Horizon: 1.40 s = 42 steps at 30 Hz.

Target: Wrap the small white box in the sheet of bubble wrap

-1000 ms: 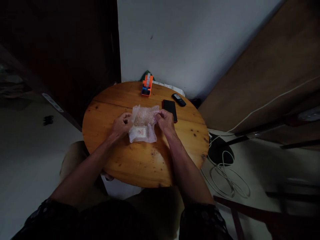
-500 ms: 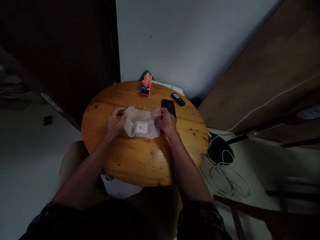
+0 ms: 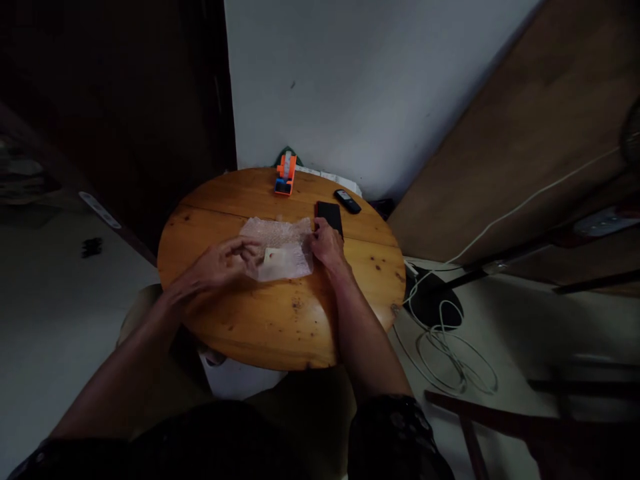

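A sheet of clear bubble wrap (image 3: 285, 233) lies spread on the round wooden table (image 3: 270, 333). On its front part rests a small white box (image 3: 275, 259) with a red mark, partly veiled by the wrap. My right hand (image 3: 327, 245) pinches the wrap's right edge, close beside a black flat object with a red edge (image 3: 331, 214). At the wrap's left side, my left hand (image 3: 225, 262) has its fingers apart, slightly blurred, near the box's left end, holding nothing that I can see.
An orange and blue tape dispenser (image 3: 286, 175) stands at the table's back edge. To its right lies a black phone-like handset (image 3: 347, 201). Coiled pale cable (image 3: 445, 340) is on the floor to the right, near a dark chair (image 3: 500, 417).
My left hand has let go of the wrap's left edge, opened and come lower. The wrap lies flatter and wider around the box. The view has shifted slightly.
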Available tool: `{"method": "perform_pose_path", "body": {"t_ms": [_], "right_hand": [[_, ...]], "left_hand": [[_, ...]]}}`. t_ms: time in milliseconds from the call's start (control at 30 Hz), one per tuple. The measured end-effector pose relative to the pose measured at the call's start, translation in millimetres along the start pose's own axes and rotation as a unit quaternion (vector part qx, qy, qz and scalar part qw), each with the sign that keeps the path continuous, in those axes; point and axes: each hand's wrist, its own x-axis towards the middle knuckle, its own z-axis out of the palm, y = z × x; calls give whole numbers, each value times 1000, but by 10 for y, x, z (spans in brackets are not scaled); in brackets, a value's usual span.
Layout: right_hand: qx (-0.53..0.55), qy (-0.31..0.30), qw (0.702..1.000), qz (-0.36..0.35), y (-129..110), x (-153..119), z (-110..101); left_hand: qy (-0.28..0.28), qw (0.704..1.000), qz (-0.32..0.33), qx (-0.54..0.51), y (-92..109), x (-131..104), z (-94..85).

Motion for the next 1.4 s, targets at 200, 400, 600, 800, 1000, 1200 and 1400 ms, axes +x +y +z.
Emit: {"method": "perform_pose_path", "body": {"t_ms": [200, 400, 600, 800, 1000, 1200, 1400], "right_hand": [[-37, -27, 999, -14, -23, -18, -26], [-52, -23, 998, -21, -44, -67, -24], [-94, -9, 995, -16, -81, -104, -70], [-91, -31, 995, -17, -98, -95, -100], [-39, 9, 999, -2, -123, -90, -53], [54, 48, 988, -138, -191, -224, -179], [-23, -128, 944, -305, -406, -391, -153]], "left_hand": [[-221, 972, -71, -24, 364, -257, -117], [69, 991, -41, 109, 49, 101, 99], [-3, 984, -13, 179, -159, 144, 360], [-24, 964, -43, 261, -210, 105, 495], [-54, 956, -47, 284, -206, 192, 451], [-74, 956, -34, 281, -267, 271, 445], [-54, 964, -31, 258, -414, 237, 479]]}}
